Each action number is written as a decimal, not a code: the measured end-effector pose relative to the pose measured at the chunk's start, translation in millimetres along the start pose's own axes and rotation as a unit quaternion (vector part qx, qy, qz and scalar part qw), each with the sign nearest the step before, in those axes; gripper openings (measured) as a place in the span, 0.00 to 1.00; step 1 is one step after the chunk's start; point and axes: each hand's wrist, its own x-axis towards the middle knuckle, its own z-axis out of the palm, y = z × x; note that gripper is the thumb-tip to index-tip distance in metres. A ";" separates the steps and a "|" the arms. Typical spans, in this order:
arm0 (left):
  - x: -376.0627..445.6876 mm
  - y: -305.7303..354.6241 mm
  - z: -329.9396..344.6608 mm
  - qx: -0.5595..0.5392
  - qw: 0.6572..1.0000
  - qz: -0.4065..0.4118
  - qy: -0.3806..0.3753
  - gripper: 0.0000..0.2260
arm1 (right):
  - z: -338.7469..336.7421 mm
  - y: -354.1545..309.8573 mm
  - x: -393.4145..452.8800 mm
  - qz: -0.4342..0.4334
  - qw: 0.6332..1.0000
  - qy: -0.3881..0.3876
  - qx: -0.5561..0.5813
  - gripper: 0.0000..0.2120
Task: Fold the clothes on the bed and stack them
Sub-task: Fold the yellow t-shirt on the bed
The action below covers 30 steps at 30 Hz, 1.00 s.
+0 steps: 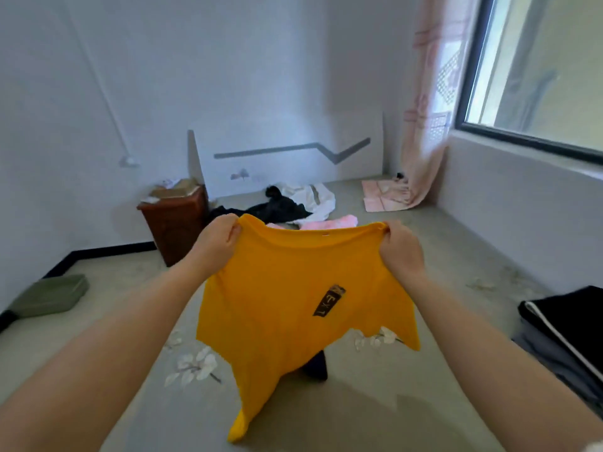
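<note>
You've got the yellow T-shirt (293,288) pinched at both shoulders, left hand (217,241) and right hand (399,249) fingers curled tight, but its twisted hem could bunch on the bed (375,412).

A T-shirt (293,308) hangs over the bed (408,402); unfolded clothes (287,207) lie far behind it, a folded stack (567,334) near right, a cabinet (176,223) far left.
</note>
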 end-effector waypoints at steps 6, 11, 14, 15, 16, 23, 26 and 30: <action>-54.8 20.9 -52.0 0.127 0.960 0.111 0.223 0.15 | -52.4 -35.5 -34.6 -0.276 0.942 0.172 -0.088 0.03; -125.6 36.0 -77.4 0.211 0.913 0.222 0.270 0.29 | -87.0 -51.3 -98.7 -0.338 0.909 0.199 -0.140 0.14; -159.2 43.7 -96.8 0.227 0.895 0.236 0.302 0.18 | -112.1 -63.9 -128.9 -0.354 0.896 0.215 -0.158 0.07; -169.1 46.9 -104.0 0.234 0.886 0.245 0.318 0.10 | -120.3 -67.6 -136.8 -0.359 0.893 0.220 -0.157 0.03; -177.7 50.8 -111.6 0.235 0.879 0.251 0.331 0.05 | -128.7 -72.0 -143.7 -0.364 0.890 0.225 -0.155 0.03; -201.5 73.0 -160.2 0.233 0.836 0.297 0.399 0.05 | -177.6 -104.3 -153.8 -0.459 0.822 0.281 -0.185 0.04; -197.1 66.0 -158.4 0.237 0.845 0.298 0.375 0.04 | -170.5 -105.2 -146.0 -0.468 0.815 0.278 -0.200 0.04; -190.6 39.7 -126.8 0.248 0.893 0.242 0.288 0.07 | -128.5 -82.8 -133.9 -0.478 0.824 0.223 -0.206 0.03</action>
